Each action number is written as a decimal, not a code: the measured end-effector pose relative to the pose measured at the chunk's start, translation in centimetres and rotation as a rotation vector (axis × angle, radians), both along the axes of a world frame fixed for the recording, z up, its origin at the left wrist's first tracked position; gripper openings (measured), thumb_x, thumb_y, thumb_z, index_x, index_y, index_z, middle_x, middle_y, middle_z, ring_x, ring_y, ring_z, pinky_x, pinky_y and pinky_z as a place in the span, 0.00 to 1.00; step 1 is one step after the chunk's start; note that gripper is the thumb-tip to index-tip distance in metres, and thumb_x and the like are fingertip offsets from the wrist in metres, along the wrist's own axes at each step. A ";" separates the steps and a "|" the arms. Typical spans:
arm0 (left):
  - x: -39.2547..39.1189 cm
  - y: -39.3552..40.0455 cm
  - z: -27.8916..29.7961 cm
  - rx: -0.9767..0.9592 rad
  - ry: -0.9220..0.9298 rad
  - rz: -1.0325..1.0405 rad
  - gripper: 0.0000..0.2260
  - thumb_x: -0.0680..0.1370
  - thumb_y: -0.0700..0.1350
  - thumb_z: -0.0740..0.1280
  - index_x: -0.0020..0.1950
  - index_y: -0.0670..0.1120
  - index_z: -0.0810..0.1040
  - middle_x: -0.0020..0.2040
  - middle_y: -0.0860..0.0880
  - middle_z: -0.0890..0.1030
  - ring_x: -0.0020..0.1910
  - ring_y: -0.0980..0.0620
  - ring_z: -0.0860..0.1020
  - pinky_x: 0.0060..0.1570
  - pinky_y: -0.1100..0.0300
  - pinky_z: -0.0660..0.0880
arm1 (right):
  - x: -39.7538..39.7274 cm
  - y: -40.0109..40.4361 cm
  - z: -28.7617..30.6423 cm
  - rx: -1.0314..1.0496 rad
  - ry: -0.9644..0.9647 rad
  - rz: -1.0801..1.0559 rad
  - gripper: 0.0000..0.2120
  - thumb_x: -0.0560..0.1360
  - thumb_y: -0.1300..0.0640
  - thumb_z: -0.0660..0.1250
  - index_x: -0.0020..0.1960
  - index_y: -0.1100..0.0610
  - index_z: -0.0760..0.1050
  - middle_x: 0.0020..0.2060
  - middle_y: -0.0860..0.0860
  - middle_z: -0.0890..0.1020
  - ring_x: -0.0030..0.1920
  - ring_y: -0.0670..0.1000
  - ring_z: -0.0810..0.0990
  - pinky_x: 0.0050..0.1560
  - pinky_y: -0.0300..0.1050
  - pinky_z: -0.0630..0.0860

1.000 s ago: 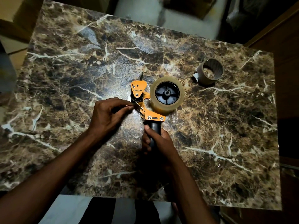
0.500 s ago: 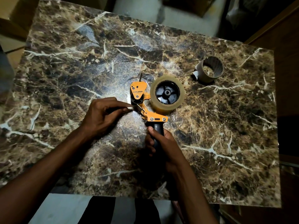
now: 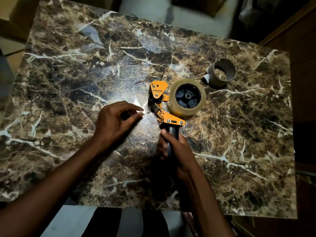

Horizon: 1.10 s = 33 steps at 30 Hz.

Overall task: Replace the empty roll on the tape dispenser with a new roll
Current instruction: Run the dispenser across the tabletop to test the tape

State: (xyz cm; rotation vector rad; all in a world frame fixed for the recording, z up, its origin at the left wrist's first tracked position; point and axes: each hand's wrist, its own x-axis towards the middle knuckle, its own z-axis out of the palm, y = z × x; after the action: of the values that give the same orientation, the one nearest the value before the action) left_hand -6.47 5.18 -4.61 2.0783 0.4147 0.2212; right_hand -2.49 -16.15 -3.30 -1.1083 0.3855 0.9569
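The left hand (image 3: 116,122) has drawn back leftward from the tape dispenser (image 3: 162,106), fingertips pinched, seemingly pulling tape; the right hand (image 3: 176,147) grips its handle, new roll (image 3: 188,98) mounted.

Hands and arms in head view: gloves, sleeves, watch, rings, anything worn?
Nothing worn that shows. The left hand and right hand are bare, no gloves, no rings visible. Both forearms are bare to the frame edge: no sleeves, watch or bands. Lighting is dim, so small marks can't be ruled out.
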 end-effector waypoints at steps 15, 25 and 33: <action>1.8 0.5 0.6 -0.530 0.195 0.160 0.10 0.83 0.40 0.68 0.51 0.45 0.90 0.46 0.41 0.90 0.29 0.34 0.81 0.34 0.51 0.77 | 0.0 -1.1 0.0 -0.070 -0.128 0.051 0.06 0.82 0.56 0.68 0.52 0.56 0.71 0.30 0.50 0.70 0.25 0.48 0.67 0.29 0.41 0.67; 4.3 1.5 1.5 -0.744 0.394 0.261 0.03 0.80 0.36 0.75 0.50 0.36 0.86 0.47 0.36 0.90 0.28 0.48 0.79 0.26 0.60 0.77 | -1.0 -2.1 0.2 -0.172 -0.262 0.067 0.04 0.76 0.54 0.71 0.45 0.51 0.77 0.29 0.49 0.74 0.27 0.47 0.71 0.28 0.40 0.70; 4.4 1.5 1.6 -0.732 0.444 0.236 0.04 0.81 0.36 0.74 0.54 0.36 0.86 0.46 0.36 0.89 0.26 0.50 0.80 0.24 0.63 0.75 | -1.1 -1.8 0.7 -0.153 -0.241 0.033 0.07 0.76 0.55 0.71 0.40 0.46 0.79 0.28 0.49 0.73 0.27 0.47 0.70 0.27 0.39 0.69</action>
State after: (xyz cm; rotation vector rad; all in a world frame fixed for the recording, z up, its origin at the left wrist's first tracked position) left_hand -2.10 6.67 -3.04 1.3388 0.8651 -0.2382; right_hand -3.56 -17.99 -2.61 -1.3572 0.2465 0.8212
